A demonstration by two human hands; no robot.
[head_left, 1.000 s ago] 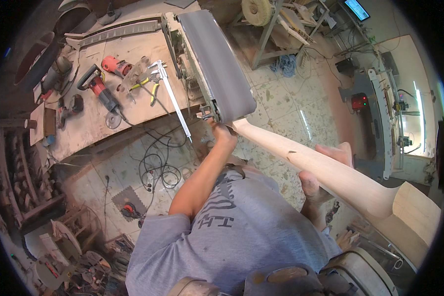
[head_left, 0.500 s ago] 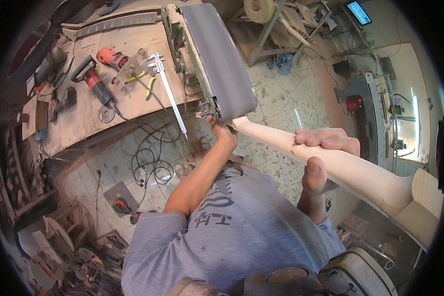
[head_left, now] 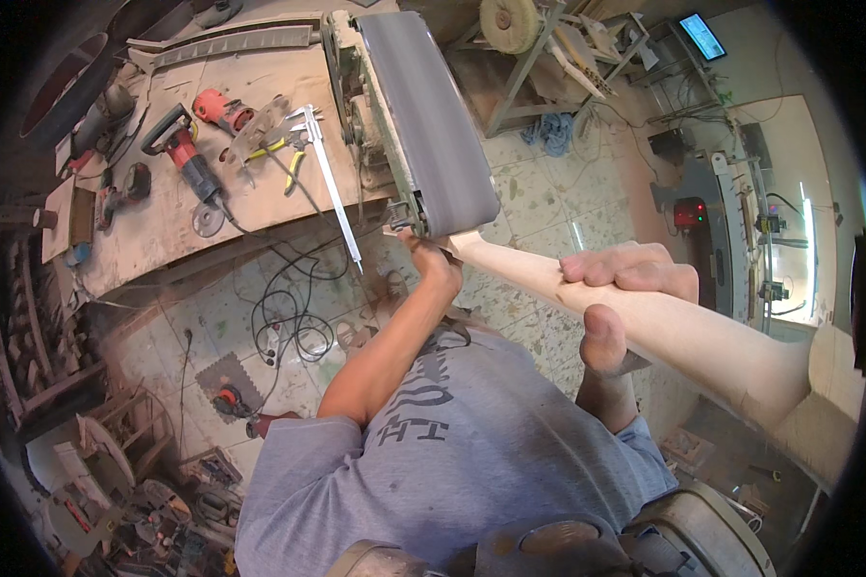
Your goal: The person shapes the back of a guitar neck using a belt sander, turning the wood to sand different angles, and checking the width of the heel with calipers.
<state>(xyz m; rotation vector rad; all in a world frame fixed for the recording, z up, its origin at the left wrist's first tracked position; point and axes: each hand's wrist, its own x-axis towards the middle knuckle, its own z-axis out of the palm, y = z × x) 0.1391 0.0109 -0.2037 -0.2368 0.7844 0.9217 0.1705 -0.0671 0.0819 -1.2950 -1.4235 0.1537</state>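
A long pale wooden instrument neck (head_left: 524, 266) slants from beneath the front end of the belt sander (head_left: 428, 115) to the lower right, flaring into a thick block at its near end. My left hand (head_left: 435, 264) grips its narrow far end, close below the sander's roller; that hand's fingertips are partly hidden. Around the thicker shaft, my right hand (head_left: 635, 274) is closed, fingers over the top and thumb on the near side. The neck's far end lies against or just under the grey belt; exact contact is hidden.
The wooden workbench (head_left: 269, 197) at left carries a caliper (head_left: 334, 192), pliers (head_left: 293, 171), a red-and-black angle grinder (head_left: 188, 159) and another red power tool (head_left: 223, 111). A coiled black cable (head_left: 298, 332) lies on the tiled floor. A machine frame stands at right.
The neck has turned slightly, its thick end showing a different angle. My right hand has shifted a little to the left with it; my left hand stays near the roller.
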